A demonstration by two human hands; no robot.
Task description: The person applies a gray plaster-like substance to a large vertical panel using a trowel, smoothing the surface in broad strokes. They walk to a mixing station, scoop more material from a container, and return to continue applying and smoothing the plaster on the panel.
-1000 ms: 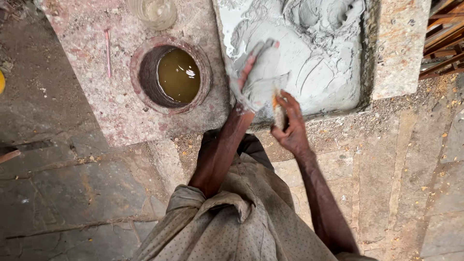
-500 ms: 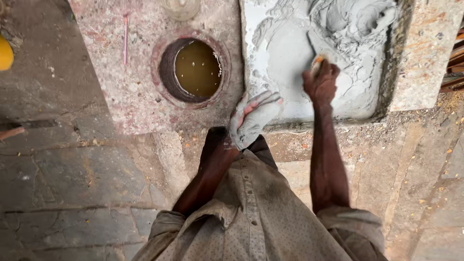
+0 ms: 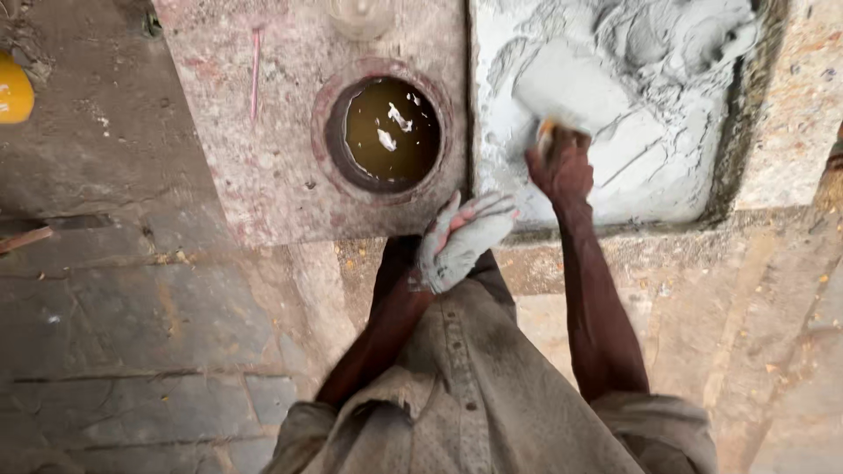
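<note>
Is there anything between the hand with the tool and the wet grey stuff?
Nothing visible. The right hand grips a flat grey trowel whose blade lies right on the wet grey mortar. The mortar-coated left hand is off to the side, apart.

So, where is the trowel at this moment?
In the head view, the trowel lies on the grey mortar at upper right, gripped by the right hand.

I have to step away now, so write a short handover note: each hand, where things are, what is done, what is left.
Right hand: gripping a trowel, blade flat on the wet grey mortar.
Left hand: open, mortar-coated, holding nothing, hovering near the slab edge.
Round hole of brown water sits left of the mortar bed.
Done: mortar partly smoothed where the blade lies.
Left: upper right is rough and lumpy.
</note>
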